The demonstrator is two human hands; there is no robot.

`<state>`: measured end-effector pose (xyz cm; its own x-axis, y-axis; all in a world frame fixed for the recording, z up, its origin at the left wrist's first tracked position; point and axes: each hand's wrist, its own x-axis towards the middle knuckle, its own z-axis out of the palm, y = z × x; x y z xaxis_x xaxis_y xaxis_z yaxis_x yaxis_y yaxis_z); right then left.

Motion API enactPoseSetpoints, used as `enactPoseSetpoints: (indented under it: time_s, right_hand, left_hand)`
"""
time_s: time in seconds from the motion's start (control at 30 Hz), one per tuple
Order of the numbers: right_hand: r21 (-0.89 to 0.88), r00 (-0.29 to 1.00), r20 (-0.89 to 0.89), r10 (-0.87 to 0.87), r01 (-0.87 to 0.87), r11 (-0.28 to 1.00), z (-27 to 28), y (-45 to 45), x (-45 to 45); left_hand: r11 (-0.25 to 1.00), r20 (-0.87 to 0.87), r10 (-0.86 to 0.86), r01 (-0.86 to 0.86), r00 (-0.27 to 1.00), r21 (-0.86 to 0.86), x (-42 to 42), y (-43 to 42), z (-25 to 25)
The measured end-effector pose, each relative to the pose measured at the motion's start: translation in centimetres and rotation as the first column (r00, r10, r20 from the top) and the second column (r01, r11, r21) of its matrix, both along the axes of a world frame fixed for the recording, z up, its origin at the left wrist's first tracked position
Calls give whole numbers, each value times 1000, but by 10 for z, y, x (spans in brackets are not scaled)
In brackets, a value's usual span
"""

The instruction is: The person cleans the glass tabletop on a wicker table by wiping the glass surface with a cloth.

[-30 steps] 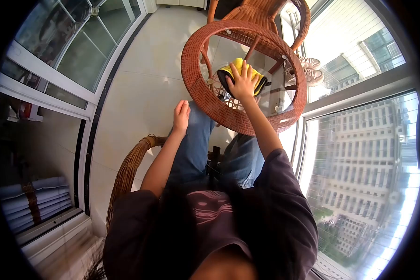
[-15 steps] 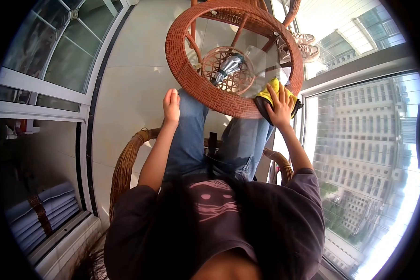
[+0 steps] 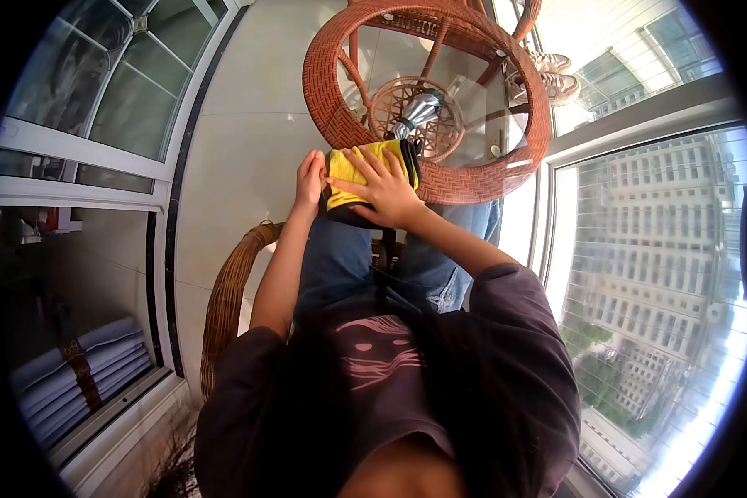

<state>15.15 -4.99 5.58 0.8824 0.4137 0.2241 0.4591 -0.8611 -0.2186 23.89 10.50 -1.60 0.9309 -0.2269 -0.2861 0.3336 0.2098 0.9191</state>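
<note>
A yellow cloth with black edging (image 3: 351, 168) lies over the near left rim of the round, glass-topped wicker table (image 3: 473, 184). Pressed flat on the cloth is my right hand (image 3: 383, 189), its fingers spread. Just left of it, my left hand (image 3: 310, 177) is at the cloth's left edge with its fingers together; whether it pinches the cloth is hard to see. Through the glass shows a silver object (image 3: 417, 112) in a woven basket-like shelf (image 3: 452, 137) below.
A wicker armrest (image 3: 231, 286) curves at my left. Shoes (image 3: 559, 87) stand beyond the table's right side, near the window (image 3: 639, 274). Glass-paned doors (image 3: 141, 100) line the left. Part of another wicker chair (image 3: 527, 17) shows behind the table.
The right hand and cloth have gone from the glass to the table's near right rim, then left to the near left rim, beside the left hand. The view has shifted a little.
</note>
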Motion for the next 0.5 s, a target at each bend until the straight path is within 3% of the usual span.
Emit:
enactPoseSetpoints:
  time_s: [0.03, 0.1, 0.17, 0.2, 0.27, 0.37, 0.43, 0.5]
  right_hand:
    - [36, 992, -82, 99, -96, 995, 10, -6, -20]
    - [-24, 955, -199, 221, -230, 973, 18, -34, -53]
    - [-56, 939, -266, 218, -241, 969, 15, -77, -76]
    - [-109, 949, -292, 122, -160, 981, 15, -99, -83]
    - [-153, 965, -164, -203, 179, 972, 14, -129, -83]
    - [-100, 716, 113, -689, 698, 709, -14, -137, -49]
    - [-108, 635, 163, -755, 772, 626, -20, -116, -20]
    - [-68, 733, 175, -657, 675, 735, -20, -91, 4]
  left_hand:
    - [993, 52, -117, 116, 992, 20, 0, 5, 9]
    - [992, 67, -127, 126, 990, 22, 0, 4, 9]
    - [995, 92, -98, 96, 991, 30, -2, 0, 8]
    - [997, 120, -74, 70, 990, 35, -3, -1, 8]
    - [998, 131, -57, 54, 990, 26, -2, -3, 4]
    - [999, 128, -49, 48, 991, 12, -4, -3, 4]
    - [998, 120, -64, 63, 991, 13, -3, -1, 5]
    - [997, 98, -77, 76, 992, 6, -1, -2, 5]
